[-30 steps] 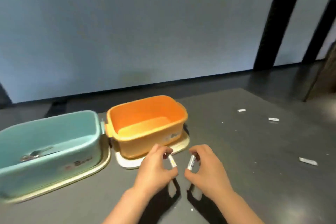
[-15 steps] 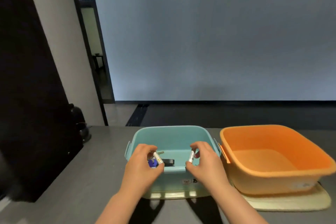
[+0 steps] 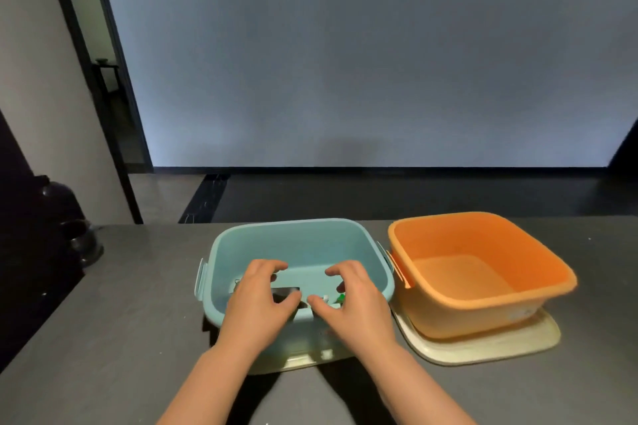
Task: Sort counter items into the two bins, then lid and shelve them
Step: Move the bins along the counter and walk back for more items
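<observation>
— What's the person wearing on the arms?
— Nothing that shows: both forearms are bare up to the frame's edge — left hand (image 3: 257,300) and right hand (image 3: 352,300) bare too, short nails.

Two bins stand side by side near the counter's (image 3: 103,321) far edge. The left bin (image 3: 293,235) and the right bin (image 3: 483,304) each sit on a lid (image 3: 500,348). Both hands hover over the left bin.

Pale grey wall (image 3: 345,62) fills upper frame. Dark doorway (image 3: 103,79) at upper left. Dark rounded objects (image 3: 74,235), possibly pots, sit at left edge of grey counter (image 3: 103,321).
</observation>
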